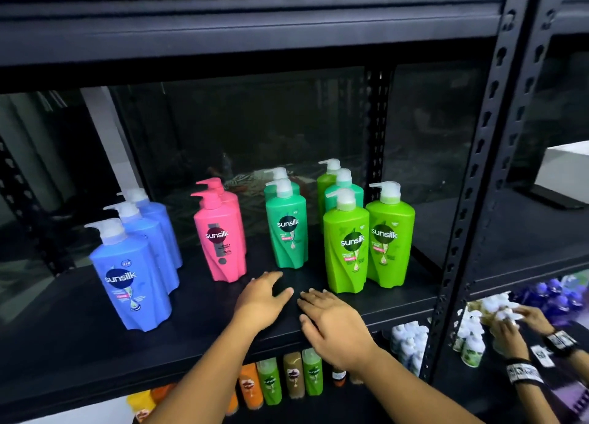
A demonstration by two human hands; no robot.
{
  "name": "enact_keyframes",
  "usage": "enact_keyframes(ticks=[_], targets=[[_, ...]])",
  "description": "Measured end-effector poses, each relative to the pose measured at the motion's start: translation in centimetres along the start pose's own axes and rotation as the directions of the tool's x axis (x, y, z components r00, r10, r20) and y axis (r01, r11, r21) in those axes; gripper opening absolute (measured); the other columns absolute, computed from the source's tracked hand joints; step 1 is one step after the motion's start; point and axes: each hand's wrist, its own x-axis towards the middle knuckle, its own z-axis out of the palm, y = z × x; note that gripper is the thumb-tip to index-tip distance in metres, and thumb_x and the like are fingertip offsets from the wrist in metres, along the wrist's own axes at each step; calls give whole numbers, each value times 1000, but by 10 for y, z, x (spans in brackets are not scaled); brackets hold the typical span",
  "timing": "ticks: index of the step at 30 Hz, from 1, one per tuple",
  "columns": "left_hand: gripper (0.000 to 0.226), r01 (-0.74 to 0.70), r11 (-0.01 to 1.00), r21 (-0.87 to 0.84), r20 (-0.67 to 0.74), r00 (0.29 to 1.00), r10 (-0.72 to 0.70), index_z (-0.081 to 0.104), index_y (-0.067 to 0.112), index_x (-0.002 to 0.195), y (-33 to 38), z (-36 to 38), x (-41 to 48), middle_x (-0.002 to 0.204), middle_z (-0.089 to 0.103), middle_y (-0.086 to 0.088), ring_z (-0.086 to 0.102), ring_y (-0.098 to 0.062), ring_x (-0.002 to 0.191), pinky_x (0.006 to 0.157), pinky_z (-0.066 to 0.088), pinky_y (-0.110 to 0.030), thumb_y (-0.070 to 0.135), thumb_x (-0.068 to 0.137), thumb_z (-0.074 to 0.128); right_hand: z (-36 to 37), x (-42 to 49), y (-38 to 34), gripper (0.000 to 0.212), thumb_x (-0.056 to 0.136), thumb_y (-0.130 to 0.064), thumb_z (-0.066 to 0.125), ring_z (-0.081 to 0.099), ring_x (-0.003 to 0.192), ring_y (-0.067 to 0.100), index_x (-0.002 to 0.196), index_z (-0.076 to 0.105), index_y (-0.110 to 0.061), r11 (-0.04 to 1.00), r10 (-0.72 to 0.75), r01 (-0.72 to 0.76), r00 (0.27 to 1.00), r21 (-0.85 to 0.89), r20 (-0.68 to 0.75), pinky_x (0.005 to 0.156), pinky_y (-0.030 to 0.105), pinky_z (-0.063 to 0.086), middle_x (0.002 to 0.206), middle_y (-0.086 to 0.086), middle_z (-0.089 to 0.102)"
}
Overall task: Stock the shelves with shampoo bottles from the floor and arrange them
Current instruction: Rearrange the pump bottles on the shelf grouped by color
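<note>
Right hand (334, 324) over matte black shelf (79, 344)

Soft, even light from the front falls on the bottles (345, 251), whose colours look saturated, and on the left hand (261, 299) and right hand (331, 324), which are sharp at the lower middle of the frame and cast only faint shadows on the matte black shelf (79, 344). Behind the bottles the middle of the frame sinks into murky dark with dim reflections. The wide lens bows the beam (255, 18) along the top and the post (468, 200) at right, and the lower right corner is smeared.
</note>
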Motion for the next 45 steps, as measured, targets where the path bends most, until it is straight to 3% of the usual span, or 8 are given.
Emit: enact_keyframes(ticks=[8,12,16,19,23,32,41,45], targets=[[49,-174,978,-113,16,984,177,60,26,140,25,7,-23,144,59,5,51,-15,135,114,35,-26,40,94,68,-36,-38,24,20,92,-30,57,65,98,11,102,74,-25,977,200,-179,955,112,-219,90,33,50,101,-14,72],[75,-128,916,-380,58,985,162,42,26,152,59,18,-20,146,54,-3,54,-15,131,113,43,-35,40,88,77,-62,-38,43,19,91,-23,66,63,100,16,109,71,-19,832,543,-436,764,342,-347,88,32,49,105,-6,70],[95,-88,851,-517,56,989,136,29,32,153,93,27,-9,139,55,5,59,-15,122,107,48,-37,44,77,86,-92,-27,74,51,84,-26,78,50,120,25,126,53,-10,683,720,-536,610,496,-331,103,41,43,123,5,54],[81,-97,839,-536,12,992,123,37,29,140,114,29,-7,123,62,12,62,-12,111,91,47,-25,37,77,87,-113,-15,89,83,84,-30,80,43,130,19,147,29,-12,549,762,-567,642,615,-88,108,34,37,142,3,43],[67,-68,848,-526,-16,997,70,40,25,125,125,28,-5,119,63,8,62,-17,108,87,47,-29,35,78,87,-118,-2,100,85,87,-24,77,57,116,15,150,22,-21,370,681,-554,708,746,187,100,33,46,132,-5,55],[66,-75,844,-532,-20,997,76,44,32,128,107,22,-8,120,65,12,62,-13,110,95,50,-32,38,77,86,-98,6,111,64,89,-25,74,65,107,24,140,36,-26,424,746,-568,661,705,85,98,46,53,120,2,66],[59,-94,834,-544,-137,990,21,49,35,124,82,13,-21,111,64,16,61,-1,97,73,43,-9,34,79,86,-87,8,102,65,82,-25,81,67,107,10,135,44,-33,418,612,-492,774,764,164,99,43,54,117,-11,68],[58,-97,849,-519,-226,974,-27,52,26,123,70,8,-26,109,67,10,63,-12,99,79,45,-23,33,78,87,-82,13,89,64,82,-28,82,66,108,8,134,46,-36,456,551,-472,815,754,177,96,34,55,116,-10,69]])
